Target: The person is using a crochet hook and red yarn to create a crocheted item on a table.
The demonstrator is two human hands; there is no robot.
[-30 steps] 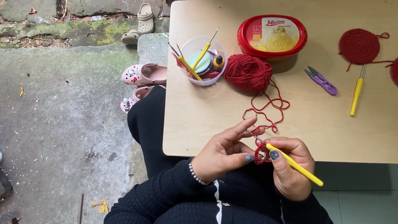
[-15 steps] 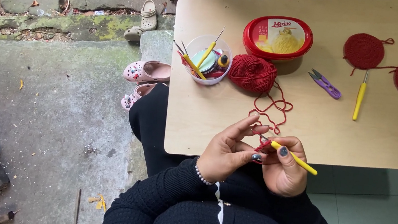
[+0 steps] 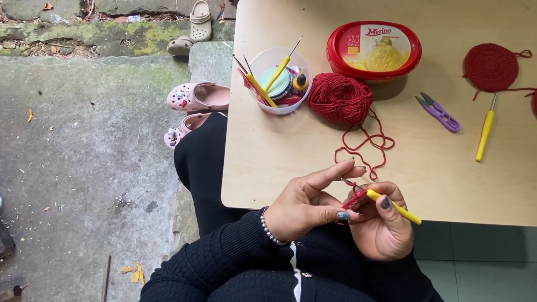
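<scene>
The left hand pinches a small red crochet piece at the table edge, forefinger raised with the yarn strand over it (the strand loops back to the red yarn ball). The right hand grips a yellow crochet hook, tip at the piece. Those 2 or 3 slack loops could snag, likely dragging the ball toward the cup of tools.

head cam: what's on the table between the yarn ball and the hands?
Head view: only the loose red strand looping over bare table from yarn ball to left hand and right hand.
</scene>
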